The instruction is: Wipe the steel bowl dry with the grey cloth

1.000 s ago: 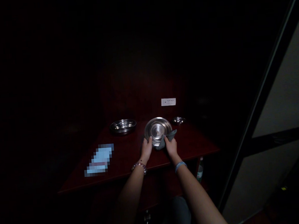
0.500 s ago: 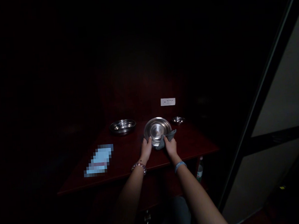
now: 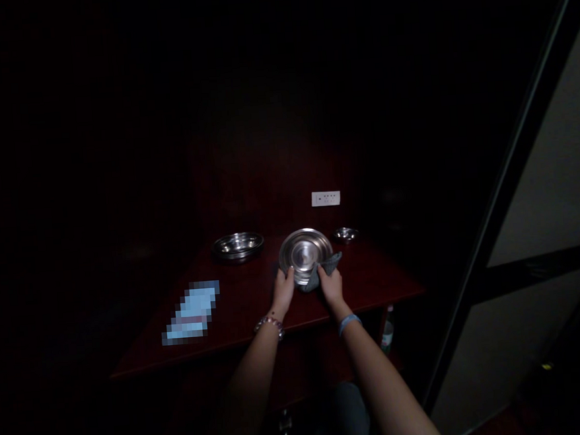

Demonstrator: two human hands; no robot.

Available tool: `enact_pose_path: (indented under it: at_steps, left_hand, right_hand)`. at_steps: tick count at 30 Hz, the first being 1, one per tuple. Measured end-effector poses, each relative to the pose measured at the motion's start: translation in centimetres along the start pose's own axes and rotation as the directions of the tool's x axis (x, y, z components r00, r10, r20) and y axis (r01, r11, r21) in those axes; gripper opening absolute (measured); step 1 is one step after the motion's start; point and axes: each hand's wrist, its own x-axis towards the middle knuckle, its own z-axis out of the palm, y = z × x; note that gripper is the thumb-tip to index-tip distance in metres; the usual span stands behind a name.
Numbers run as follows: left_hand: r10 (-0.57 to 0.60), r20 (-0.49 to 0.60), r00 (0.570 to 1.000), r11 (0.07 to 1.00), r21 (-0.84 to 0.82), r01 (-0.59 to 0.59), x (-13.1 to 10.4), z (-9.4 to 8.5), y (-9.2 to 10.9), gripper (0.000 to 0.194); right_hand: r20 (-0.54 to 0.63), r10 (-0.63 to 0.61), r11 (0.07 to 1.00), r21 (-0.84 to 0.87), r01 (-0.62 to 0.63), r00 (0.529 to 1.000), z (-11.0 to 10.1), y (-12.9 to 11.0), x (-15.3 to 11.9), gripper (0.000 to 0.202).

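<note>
A round, shiny metal bowl (image 3: 304,251) is tilted towards me above the dark red desk (image 3: 256,299). My left hand (image 3: 284,289) grips its lower left rim, thumb on the inside and the other fingers hidden behind. At the lower right rim, my right hand (image 3: 331,285) is closed on a grey cloth (image 3: 312,279), which lies between that hand and the metal. One corner of the cloth sticks out to the right. Whether the bowl's underside touches the desk, I cannot tell.
Stacked metal bowls (image 3: 238,245) stand at the back left, and a small metal bowl (image 3: 345,235) at the back right. A pixelated light-blue patch (image 3: 192,312) covers something on the left. A bottle (image 3: 387,330) stands below the desk's right side. The wall holds a white socket (image 3: 326,198).
</note>
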Motion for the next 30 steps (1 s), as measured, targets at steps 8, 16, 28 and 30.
enact_pose_path:
  at_steps: [8,16,28,30]
  left_hand:
    - [-0.026,-0.013,1.000,0.998,0.058,0.027,-0.4,0.1,0.7,0.029]
    - [-0.037,-0.021,0.999,0.998,0.041,0.038,-0.3,0.2,0.9,0.027]
    - [-0.026,0.014,1.000,1.000,0.005,0.026,-0.8,0.3,1.3,0.045]
    - [-0.030,0.018,0.999,1.000,-0.004,0.030,-0.8,0.4,1.2,0.046]
  right_hand:
    - [0.008,-0.013,1.000,-0.006,0.013,1.000,0.1,0.5,0.2,0.029]
    - [0.020,-0.018,1.000,-0.010,0.018,1.000,0.2,1.0,0.5,0.031]
    - [0.016,-0.023,1.000,0.006,0.023,1.000,0.2,1.0,0.4,0.029]
    - [0.015,-0.023,1.000,0.014,0.023,1.000,0.2,0.9,0.4,0.028]
